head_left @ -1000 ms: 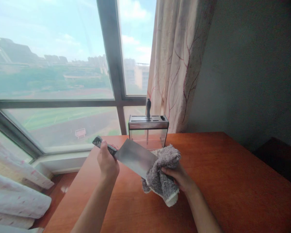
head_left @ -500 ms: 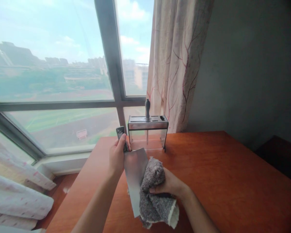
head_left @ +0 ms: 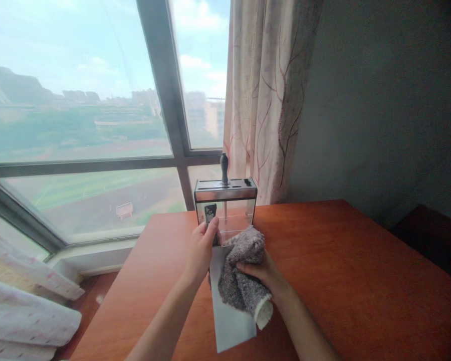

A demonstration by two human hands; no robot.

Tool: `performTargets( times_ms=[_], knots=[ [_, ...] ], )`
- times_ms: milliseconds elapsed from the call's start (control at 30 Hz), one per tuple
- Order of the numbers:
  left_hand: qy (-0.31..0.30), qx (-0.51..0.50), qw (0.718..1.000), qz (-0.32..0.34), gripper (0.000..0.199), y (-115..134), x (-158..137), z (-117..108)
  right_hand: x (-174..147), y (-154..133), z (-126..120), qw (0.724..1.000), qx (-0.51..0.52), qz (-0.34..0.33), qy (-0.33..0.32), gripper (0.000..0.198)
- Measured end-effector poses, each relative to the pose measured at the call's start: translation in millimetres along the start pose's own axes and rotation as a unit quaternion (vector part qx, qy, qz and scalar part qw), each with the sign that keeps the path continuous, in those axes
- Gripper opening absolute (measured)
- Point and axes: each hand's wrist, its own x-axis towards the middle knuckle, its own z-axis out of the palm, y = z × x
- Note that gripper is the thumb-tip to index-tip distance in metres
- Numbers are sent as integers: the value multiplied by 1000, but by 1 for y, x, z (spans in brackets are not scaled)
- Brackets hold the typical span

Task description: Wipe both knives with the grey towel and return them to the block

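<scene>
My left hand is wrapped round the dark handle of a cleaver, whose broad metal blade points down toward me. Bunched in my right hand is a grey fluffy cloth with a pale edge. The cloth lies against the upper and right part of the blade and hides much of it. Behind my hands stands a knife block with a metal top and clear sides. A tool with a dark grey handle stands upright in it.
The brown wooden table stretches under my hands and to the right. A window lies beyond its left side. A patterned curtain hangs behind the knife block, and a paler curtain is at lower left.
My left hand has moved the cleaver to the right, and its blade now hangs more toward me. The cloth has moved up the blade toward the handle. The view has shifted slightly.
</scene>
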Motion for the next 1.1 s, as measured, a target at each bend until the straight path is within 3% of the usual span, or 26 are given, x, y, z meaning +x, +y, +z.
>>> performTargets(
  times_ms=[300, 467, 833, 933, 1100],
  knots=[
    [-49, 61, 996, 45, 49, 5, 11, 10, 3, 8, -2, 999, 24, -3, 33, 47],
    [-16, 22, 999, 47, 50, 14, 29, 6, 0, 6, 2, 1000, -8, 17, 25, 41],
    [94, -76, 992, 38, 45, 15, 49, -23, -2, 11, 2, 992, -46, 61, -100, 47],
    [64, -77, 994, 32, 47, 13, 43, -22, -1, 12, 1, 991, -61, 56, -107, 48],
    [-40, -15, 998, 44, 49, 10, 24, -10, -3, 9, 0, 994, -39, 50, -93, 44]
  ],
)
